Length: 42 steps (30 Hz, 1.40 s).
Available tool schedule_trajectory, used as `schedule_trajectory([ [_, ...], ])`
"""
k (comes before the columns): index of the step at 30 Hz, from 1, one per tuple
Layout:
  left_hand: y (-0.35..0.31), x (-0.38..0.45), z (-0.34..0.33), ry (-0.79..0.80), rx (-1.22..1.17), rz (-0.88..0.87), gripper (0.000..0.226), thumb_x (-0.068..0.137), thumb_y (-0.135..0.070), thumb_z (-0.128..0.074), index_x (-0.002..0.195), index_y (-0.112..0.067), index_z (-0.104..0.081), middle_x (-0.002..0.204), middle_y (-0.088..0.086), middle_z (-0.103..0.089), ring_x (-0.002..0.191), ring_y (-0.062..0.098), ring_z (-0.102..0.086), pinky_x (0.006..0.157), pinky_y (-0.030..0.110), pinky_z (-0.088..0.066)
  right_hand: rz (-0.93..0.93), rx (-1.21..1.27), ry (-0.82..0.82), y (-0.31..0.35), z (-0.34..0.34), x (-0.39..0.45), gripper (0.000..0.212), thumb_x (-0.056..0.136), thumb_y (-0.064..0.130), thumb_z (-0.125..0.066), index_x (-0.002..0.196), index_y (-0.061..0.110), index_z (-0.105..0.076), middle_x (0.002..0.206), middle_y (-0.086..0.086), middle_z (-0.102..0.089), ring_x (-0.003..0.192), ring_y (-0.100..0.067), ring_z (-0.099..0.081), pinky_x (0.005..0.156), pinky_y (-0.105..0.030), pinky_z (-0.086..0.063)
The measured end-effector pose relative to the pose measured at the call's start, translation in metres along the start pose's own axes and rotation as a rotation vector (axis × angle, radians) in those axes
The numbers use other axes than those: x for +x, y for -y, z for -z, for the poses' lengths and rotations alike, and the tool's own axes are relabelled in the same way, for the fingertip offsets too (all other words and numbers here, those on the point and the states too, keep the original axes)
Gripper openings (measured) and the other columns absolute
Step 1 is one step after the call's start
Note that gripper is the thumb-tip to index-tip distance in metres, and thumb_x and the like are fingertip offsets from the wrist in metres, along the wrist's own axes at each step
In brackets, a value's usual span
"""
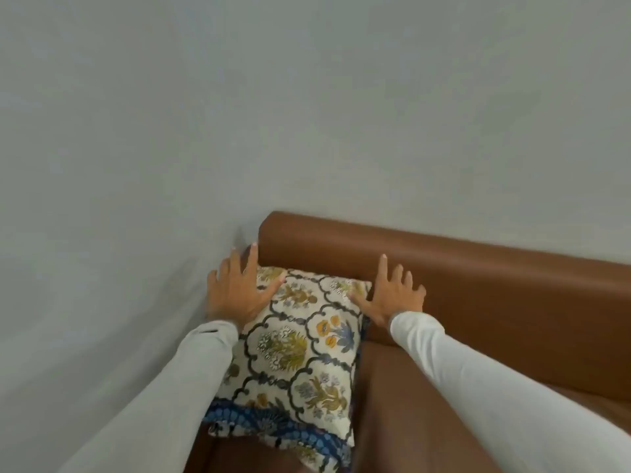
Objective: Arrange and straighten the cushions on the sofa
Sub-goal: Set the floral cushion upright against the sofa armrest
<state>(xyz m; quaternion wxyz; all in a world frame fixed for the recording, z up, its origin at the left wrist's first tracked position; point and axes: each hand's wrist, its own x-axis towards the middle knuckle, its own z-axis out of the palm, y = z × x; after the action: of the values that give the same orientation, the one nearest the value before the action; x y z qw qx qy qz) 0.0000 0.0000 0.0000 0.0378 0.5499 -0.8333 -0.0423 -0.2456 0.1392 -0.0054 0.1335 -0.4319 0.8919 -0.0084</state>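
Observation:
A cream cushion [300,343] with a dark lattice and floral print leans against the left end of a brown leather sofa [478,302]. A blue patterned border runs along its lower edge. My left hand [239,291] lies flat on the cushion's upper left corner, fingers spread. My right hand [392,298] rests at the cushion's upper right corner, fingers spread against the sofa's backrest. Neither hand grips anything. Both arms wear light grey sleeves.
A pale grey wall [307,114] rises behind and to the left of the sofa. The sofa's backrest runs to the right edge of view, with bare brown seat [409,404] to the right of the cushion.

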Motion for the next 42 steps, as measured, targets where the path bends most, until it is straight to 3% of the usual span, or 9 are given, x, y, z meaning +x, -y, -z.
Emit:
schedule_trajectory([
  [2,0.031,0.005,-0.037,0.064,-0.084,0.049,0.11,0.086,-0.093,-0.02,0.165,-0.017,-0.03,0.153,0.026,-0.052,0.133,0.044,-0.057,0.104,0.055,-0.048,-0.071,0.152,0.175,0.011,-0.04,0.01,0.127,0.083,0.093,-0.042,0.169,0.016,0.011,0.175,-0.022,-0.017,0.161,-0.043,-0.022,0.122,-0.061,-0.031],
  [7,0.093,0.014,-0.12,0.459,-0.456,0.323,0.124,0.07,-0.101,-0.029,0.169,-0.029,-0.009,0.171,0.019,-0.029,0.155,0.042,-0.032,0.127,0.056,-0.025,-0.365,0.805,0.426,0.025,-0.134,0.027,0.129,0.08,0.085,-0.062,0.168,0.006,-0.009,0.167,-0.019,-0.04,0.15,-0.041,-0.045,0.122,-0.048,-0.039],
  [12,0.094,0.019,-0.141,0.358,-0.659,0.407,0.131,0.064,-0.105,-0.028,0.168,-0.026,-0.021,0.167,0.015,-0.04,0.153,0.04,-0.038,0.128,0.055,-0.026,-0.347,1.032,0.306,0.031,-0.162,0.029,0.089,0.078,0.074,-0.076,0.144,0.019,-0.054,0.145,-0.006,-0.063,0.136,-0.035,-0.058,0.116,-0.044,-0.046],
  [19,0.048,0.022,-0.104,0.22,-0.751,0.303,0.105,0.081,-0.096,-0.038,0.158,-0.024,-0.043,0.156,0.006,-0.056,0.143,0.036,-0.051,0.123,0.055,-0.035,-0.266,1.108,0.178,0.006,-0.126,0.023,0.054,0.087,0.058,-0.078,0.124,0.024,-0.057,0.136,-0.008,-0.067,0.132,-0.033,-0.06,0.11,-0.04,-0.048],
  [24,-0.041,0.008,-0.07,0.126,-0.783,0.089,0.065,0.1,-0.062,-0.056,0.149,-0.02,-0.052,0.14,0.002,-0.066,0.125,0.023,-0.063,0.108,0.036,-0.044,-0.239,1.175,0.059,-0.068,-0.093,0.01,0.052,0.088,0.059,-0.077,0.123,0.031,-0.05,0.125,0.0,-0.064,0.137,-0.033,-0.054,0.117,-0.051,-0.045],
  [28,-0.122,0.004,-0.096,0.191,-0.812,-0.013,0.083,0.087,-0.085,-0.055,0.156,-0.043,-0.037,0.138,-0.005,-0.066,0.127,0.022,-0.063,0.108,0.055,-0.053,-0.282,1.215,-0.059,-0.164,-0.074,-0.012,0.058,0.087,0.06,-0.078,0.13,0.03,-0.054,0.133,0.0,-0.066,0.138,-0.03,-0.053,0.117,-0.047,-0.044],
  [35,-0.337,-0.072,-0.142,0.377,-0.753,-0.346,0.095,0.082,-0.088,-0.056,0.155,-0.071,0.003,0.141,-0.004,-0.044,0.132,0.021,-0.051,0.111,0.054,-0.044,-0.471,1.203,-0.317,-0.369,-0.07,-0.067,0.07,0.083,0.055,-0.083,0.14,0.023,-0.058,0.133,-0.002,-0.059,0.131,-0.027,-0.058,0.113,-0.045,-0.046],
  [39,-0.461,-0.113,-0.188,0.533,-0.737,-0.5,0.106,0.081,-0.078,-0.069,0.157,-0.067,0.004,0.158,0.005,-0.037,0.146,0.029,-0.047,0.119,0.056,-0.041,-0.563,1.269,-0.425,-0.488,-0.084,-0.104,0.071,0.082,0.04,-0.09,0.141,0.031,-0.052,0.13,0.006,-0.068,0.123,-0.023,-0.066,0.098,-0.036,-0.051],
  [42,-0.545,-0.141,-0.218,0.619,-0.713,-0.618,0.111,0.08,-0.071,-0.075,0.155,-0.069,0.006,0.168,0.005,-0.026,0.155,0.028,-0.033,0.123,0.051,-0.033,-0.638,1.24,-0.487,-0.564,-0.1,-0.126,0.098,0.073,0.041,-0.096,0.153,0.032,-0.041,0.137,0.006,-0.067,0.125,-0.021,-0.066,0.107,-0.044,-0.053],
])
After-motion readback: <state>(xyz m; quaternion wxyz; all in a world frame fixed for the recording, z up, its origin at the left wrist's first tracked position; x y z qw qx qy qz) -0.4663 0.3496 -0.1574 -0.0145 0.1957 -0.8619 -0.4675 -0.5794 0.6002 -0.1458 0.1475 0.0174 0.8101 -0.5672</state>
